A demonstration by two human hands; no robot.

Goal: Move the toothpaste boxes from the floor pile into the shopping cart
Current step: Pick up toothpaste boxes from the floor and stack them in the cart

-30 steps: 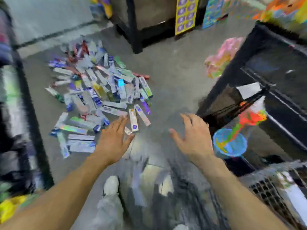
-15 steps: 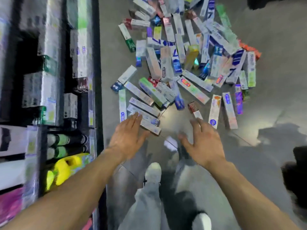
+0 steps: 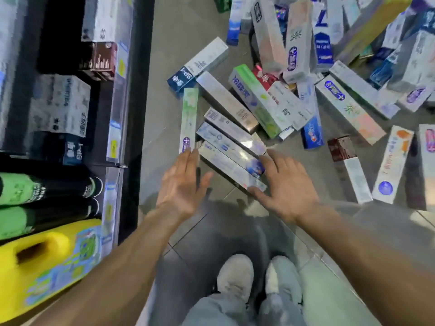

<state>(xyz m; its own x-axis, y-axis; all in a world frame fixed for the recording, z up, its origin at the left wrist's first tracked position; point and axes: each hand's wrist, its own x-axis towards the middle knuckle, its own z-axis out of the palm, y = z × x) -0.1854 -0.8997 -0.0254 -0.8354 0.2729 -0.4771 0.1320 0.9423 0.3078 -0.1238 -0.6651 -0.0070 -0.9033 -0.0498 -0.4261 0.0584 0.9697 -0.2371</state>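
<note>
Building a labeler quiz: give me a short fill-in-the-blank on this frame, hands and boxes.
1. Both hands, the left hand and the right hand, reach toward the toothpaste boxes with fingers ____.
2. The boxes lie on the ____.
3. The shelves stand on the person's ____ side.
4. Below the hands, two white ____ show.

Missing words: open; floor; left; shoes
</note>
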